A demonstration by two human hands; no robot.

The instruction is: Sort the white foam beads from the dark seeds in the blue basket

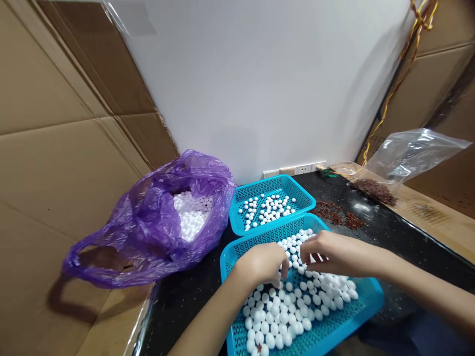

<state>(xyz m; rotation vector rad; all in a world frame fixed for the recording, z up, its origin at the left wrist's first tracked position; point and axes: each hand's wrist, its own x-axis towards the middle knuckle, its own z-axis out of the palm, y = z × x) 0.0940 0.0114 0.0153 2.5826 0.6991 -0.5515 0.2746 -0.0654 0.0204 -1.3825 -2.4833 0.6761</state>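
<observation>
A blue plastic basket (373, 296) in front of me holds many small white balls (284, 316), spread over its perforated bottom. My left hand (264, 263) reaches over the basket's middle, fingers curled down close to the balls. Opposite it, a short gap away, my right hand (322, 253) hangs above the balls with bent fingers. The fingertips of both hands are partly hidden, so anything small in them cannot be made out. One small brown piece (259, 348) lies among the balls at the near left corner.
Behind stands a second blue basket (293, 182) with fewer white balls. A purple plastic bag (144, 217) of white balls lies open at left. Reddish-brown bits (330, 213) and a clear bag (404, 153) are at right. A yellow cable (388, 99) runs along the wall corner; cardboard (59, 173) flanks the table.
</observation>
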